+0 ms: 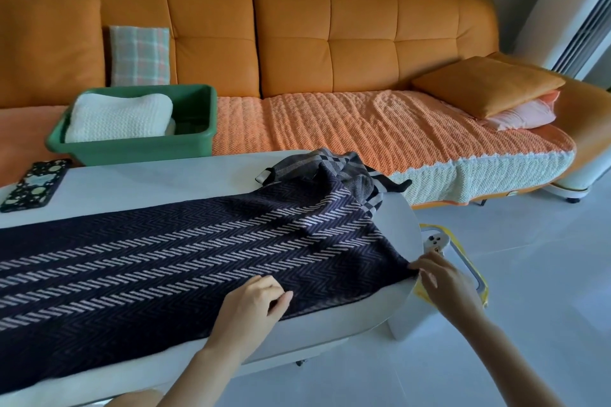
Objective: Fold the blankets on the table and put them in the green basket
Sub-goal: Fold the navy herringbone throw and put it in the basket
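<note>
Orange sofa point(330, 43) fills the back of the room, and in front of it stands a long white table point(132, 182) with rounded ends. Most of the tabletop is covered by the dark blanket point(165, 258), a herringbone weave with pale stripes. It lies flat, and its long axis runs left to right along the table, from the frame's left edge to the right end.

The green basket point(132, 149) sits on the sofa seat beyond the table's far-left side, well apart from both hands. It already holds a folded white blanket point(119, 116). A grey checked blanket point(344, 168) lies crumpled at the far right end of the table, touching the dark one. A phone point(33, 185) rests on the far-left part of the tabletop.

Both hands work the right end of the dark blanket, on the near side. The right hand point(443, 281) reaches in from the right and nips the near right corner between thumb and fingertips — the rest of the hand is off the table's edge. The left hand point(254, 304) sits on the near hem a little to the left, with bent fingers that seem to gather the cloth.

The whole length lies to the left of both hands, so the likely fold carries this right end leftward along the stripes — toward the basket's side.
</note>
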Available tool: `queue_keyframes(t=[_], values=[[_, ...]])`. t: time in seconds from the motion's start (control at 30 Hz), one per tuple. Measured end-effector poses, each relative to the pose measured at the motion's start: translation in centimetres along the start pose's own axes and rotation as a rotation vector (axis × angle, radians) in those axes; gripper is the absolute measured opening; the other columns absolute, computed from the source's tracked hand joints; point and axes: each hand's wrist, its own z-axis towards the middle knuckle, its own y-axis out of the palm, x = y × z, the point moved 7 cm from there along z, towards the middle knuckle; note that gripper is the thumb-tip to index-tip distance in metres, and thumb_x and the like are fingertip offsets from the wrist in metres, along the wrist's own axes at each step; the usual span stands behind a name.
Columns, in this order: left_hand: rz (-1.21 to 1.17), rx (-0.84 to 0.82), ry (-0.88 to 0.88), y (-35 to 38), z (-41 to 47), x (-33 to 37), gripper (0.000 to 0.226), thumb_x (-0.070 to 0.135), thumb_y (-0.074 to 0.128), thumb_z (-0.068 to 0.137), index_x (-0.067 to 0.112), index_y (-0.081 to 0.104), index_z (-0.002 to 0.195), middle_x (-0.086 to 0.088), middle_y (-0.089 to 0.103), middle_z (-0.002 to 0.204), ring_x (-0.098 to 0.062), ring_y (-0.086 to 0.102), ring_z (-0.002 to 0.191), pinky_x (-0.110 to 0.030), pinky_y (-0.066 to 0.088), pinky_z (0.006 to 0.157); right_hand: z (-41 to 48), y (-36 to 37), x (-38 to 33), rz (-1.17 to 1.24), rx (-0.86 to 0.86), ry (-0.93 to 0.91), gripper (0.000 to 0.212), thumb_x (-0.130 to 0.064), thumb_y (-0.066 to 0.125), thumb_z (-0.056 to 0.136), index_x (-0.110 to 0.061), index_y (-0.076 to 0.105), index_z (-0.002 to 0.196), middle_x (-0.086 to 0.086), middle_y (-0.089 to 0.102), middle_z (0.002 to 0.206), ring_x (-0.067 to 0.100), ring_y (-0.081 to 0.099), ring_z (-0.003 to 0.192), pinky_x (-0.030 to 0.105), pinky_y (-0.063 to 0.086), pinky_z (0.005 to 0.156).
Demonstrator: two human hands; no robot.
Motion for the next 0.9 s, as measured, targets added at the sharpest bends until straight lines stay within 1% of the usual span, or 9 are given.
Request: queue_keyframes(t=[0.07,0.17,0.23,0.33,0.43,0.57,0.63,0.73,0.9], values=[[-0.107,0.034,-0.056,-0.1,1.0,-0.9,0.035,0.042,0.04,0.092,0.026,0.068,0.077,0.02,0.059,0.084,0.002,0.055,0.078,-0.012,0.04,0.062,0.5,-0.4,0.5,0.134,-0.004,0.124,0.043,0.015,0.052,0.076,-0.02,0.074,0.085,-0.005,0.065,0.103,0.016,0.061,0.09,0.037,0.049,0.058],[-0.006,0.103,-0.115,0.7,2.6,-2.2,0.023,0.03,0.053,0.093,0.021,0.066,0.109,0.009,0.061,0.115,-0.012,0.057,0.106,-0.028,0.045,0.09,2.8,-1.3,-0.4,0.331,0.038,0.229,0.038,0.013,0.049,0.081,-0.018,0.071,0.087,0.002,0.063,0.103,0.02,0.059,0.093,0.033,0.046,0.072],[0.15,0.019,-0.167,2.5,3.2,-3.5,0.042,0.04,0.04,0.095,0.017,0.059,0.124,-0.004,0.055,0.132,-0.024,0.052,0.122,-0.043,0.042,0.1,5.1,-0.8,-2.0,0.408,-0.02,0.268,0.028,0.002,0.051,0.087,-0.015,0.068,0.1,0.005,0.063,0.104,0.021,0.058,0.092,0.031,0.043,0.075],[0.275,-0.111,-0.195,4.9,2.7,-4.7,0.061,0.05,0.013,0.098,0.017,0.046,0.136,-0.008,0.045,0.141,-0.023,0.039,0.132,-0.042,0.026,0.11,9.5,0.7,-5.3,0.446,-0.135,0.254,0.025,-0.018,0.051,0.095,-0.01,0.061,0.117,0.004,0.062,0.111,0.014,0.055,0.094,0.027,0.042,0.078],[0.261,-0.13,-0.217,5.2,2.4,-4.7,0.06,0.051,0.011,0.098,0.019,0.038,0.141,-0.006,0.037,0.147,-0.02,0.028,0.137,-0.039,0.01,0.11,14.5,2.6,-8.0,0.521,-0.199,0.262,0.033,-0.034,0.052,0.095,-0.011,0.057,0.117,0.004,0.062,0.106,0.018,0.059,0.095,0.03,0.046,0.078],[0.264,-0.11,-0.2,5.2,2.3,-4.6,0.059,0.051,0.016,0.097,0.02,0.037,0.142,-0.005,0.035,0.148,-0.019,0.027,0.138,-0.038,0.01,0.111,19.3,5.0,-10.2,0.479,-0.307,0.308,0.032,-0.044,0.052,0.092,-0.013,0.055,0.095,-0.001,0.045,0.061,0.013,0.04,0.05,0.026,0.029,0.052],[0.266,-0.094,-0.2,5.2,2.4,-4.6,0.059,0.052,0.017,0.096,0.02,0.036,0.143,-0.004,0.034,0.149,-0.018,0.025,0.138,-0.039,0.011,0.111,20.4,5.9,-10.7,0.474,-0.357,0.314,0.036,-0.043,0.055,0.091,-0.011,0.051,0.074,0.0,0.03,0.051,0.014,0.027,0.044,0.028,0.021,0.051],[0.278,-0.086,-0.193,5.3,2.4,-4.6,0.06,0.054,0.019,0.095,0.021,0.036,0.143,-0.004,0.033,0.149,-0.018,0.027,0.138,-0.04,0.014,0.11,21.3,6.6,-10.7,0.505,-0.397,0.336,0.032,-0.032,0.063,0.088,-0.011,0.05,0.069,0.0,0.029,0.052,0.015,0.027,0.046,0.027,0.025,0.053],[0.285,-0.093,-0.189,5.3,2.5,-4.5,0.061,0.055,0.019,0.095,0.021,0.034,0.143,-0.003,0.031,0.151,-0.019,0.028,0.139,-0.042,0.016,0.109,22.2,5.3,-8.5,0.513,-0.173,0.431,0.019,-0.021,0.062,0.09,-0.003,0.066,0.088,0.009,0.061,0.074,0.025,0.056,0.068,0.036,0.044,0.062]])
